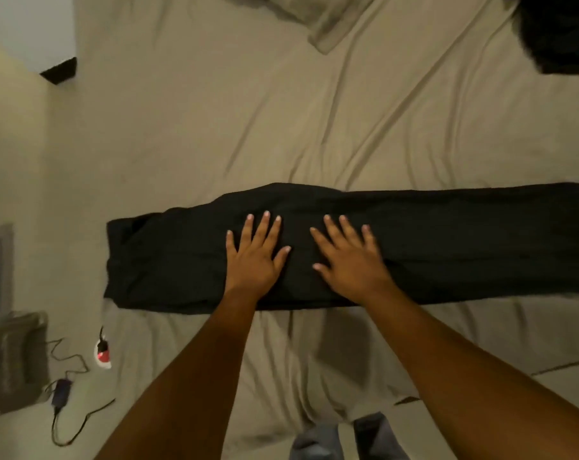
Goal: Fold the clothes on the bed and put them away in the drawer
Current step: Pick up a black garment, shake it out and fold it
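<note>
1. At the far left, off the bed, a charger and cable (62,393) lie on the floor beside a grey piece of furniture (14,356). It is blurred, so I cannot tell whether it is the drawer the task calls for. No open drawer shows anywhere.

2. The black garment (181,260) lies across the bed (215,111) as one long band, its left end squared off near the bed's edge and its right end running out of view. It looks like trousers folded lengthwise, one leg on the other, so the first fold seems done. The crosswise folds are yet to come.

3. The left hand (253,257) lies flat on the garment just left of its middle, palm down, fingers spread, gripping nothing.

4. The right hand (351,260) lies just beside it on the same cloth, also flat and spread, holding nothing. Both appear to be pressing or smoothing the fabric, not lifting it.

5. A pillow (324,24) sits at the head of the bed, well apart from the work.

6. In the top right corner another dark heap (560,31) rests on the sheet, probably more clothing waiting unfolded.

7. My judgement: the task is early. One item is partly folded, at least one more is untouched, and nothing has gone into a drawer.
</note>
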`<state>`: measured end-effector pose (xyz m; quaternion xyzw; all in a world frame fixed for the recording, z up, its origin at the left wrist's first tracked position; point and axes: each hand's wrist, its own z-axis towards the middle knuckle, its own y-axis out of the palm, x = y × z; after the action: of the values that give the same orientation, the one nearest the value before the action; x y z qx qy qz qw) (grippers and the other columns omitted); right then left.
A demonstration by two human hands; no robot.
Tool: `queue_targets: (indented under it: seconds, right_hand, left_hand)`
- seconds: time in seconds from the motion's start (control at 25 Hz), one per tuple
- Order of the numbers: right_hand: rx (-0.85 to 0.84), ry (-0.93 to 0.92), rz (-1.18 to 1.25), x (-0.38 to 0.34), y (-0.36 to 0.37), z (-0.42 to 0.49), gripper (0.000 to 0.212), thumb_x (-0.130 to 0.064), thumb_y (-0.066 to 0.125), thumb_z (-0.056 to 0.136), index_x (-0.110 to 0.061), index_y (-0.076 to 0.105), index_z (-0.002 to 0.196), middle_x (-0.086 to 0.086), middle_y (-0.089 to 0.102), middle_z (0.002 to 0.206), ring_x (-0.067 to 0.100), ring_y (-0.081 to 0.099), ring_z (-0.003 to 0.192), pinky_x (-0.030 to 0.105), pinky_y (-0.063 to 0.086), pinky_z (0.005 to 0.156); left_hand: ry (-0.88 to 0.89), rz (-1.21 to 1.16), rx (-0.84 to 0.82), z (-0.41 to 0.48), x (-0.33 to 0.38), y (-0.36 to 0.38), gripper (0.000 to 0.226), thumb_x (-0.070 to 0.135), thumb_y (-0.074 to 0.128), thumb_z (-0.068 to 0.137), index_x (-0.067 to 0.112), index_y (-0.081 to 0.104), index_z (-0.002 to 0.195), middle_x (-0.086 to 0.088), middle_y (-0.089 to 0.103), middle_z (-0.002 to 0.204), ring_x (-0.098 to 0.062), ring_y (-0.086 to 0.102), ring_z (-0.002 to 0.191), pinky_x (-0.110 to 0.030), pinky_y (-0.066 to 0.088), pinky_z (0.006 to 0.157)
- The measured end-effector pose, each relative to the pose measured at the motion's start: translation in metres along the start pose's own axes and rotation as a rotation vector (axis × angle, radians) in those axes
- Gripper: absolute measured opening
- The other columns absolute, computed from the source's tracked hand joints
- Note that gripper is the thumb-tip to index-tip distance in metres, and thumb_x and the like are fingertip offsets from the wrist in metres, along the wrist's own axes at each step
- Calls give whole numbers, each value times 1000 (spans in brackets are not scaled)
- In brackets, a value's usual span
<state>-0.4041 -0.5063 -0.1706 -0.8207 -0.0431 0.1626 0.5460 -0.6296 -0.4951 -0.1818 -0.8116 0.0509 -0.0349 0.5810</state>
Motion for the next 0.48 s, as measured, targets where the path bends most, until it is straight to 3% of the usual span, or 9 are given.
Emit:
queue_targets:
  seconds: [0.16, 0.28, 0.4, 0.48]
  right_hand:
    - [16, 57, -163, 43, 19, -7, 90, -90, 21, 82, -44, 7, 158, -4, 3, 170, 33, 0, 155, 65, 6, 118]
    - [-30, 112, -226, 40, 19, -1, 97, -95, 17, 77, -43, 5, 159, 1, 3, 170, 37, 0, 154, 67, 9, 117]
    - [-60, 146, -252, 33, 22, 1, 101, -96, 9, 74, -42, 7, 159, 3, 4, 169, 39, 2, 154, 68, 12, 116]
    - [-103, 165, -256, 32, 15, 3, 106, -98, 0, 68, -43, -5, 158, 2, -7, 169, 37, -7, 154, 67, 8, 118]
  left_hand:
    - [-225, -27, 44, -16, -121, 13, 74, 75, 18, 94, 41, 5, 159, 9, 5, 168, -26, -2, 155, -65, 2, 118]
    - [-340, -67, 43, -18, -186, 12, 76, 77, 16, 93, 41, 3, 159, 3, 3, 169, -28, -2, 155, -64, 2, 120]
    - [-448, -166, 41, -19, -219, 12, 79, 76, 21, 94, 38, 0, 159, 9, 2, 168, -14, 0, 155, -68, 0, 117]
    - [-463, -230, 33, -22, -226, 6, 82, 76, 25, 94, 34, 2, 160, 10, 3, 168, -11, 2, 154, -68, 4, 117]
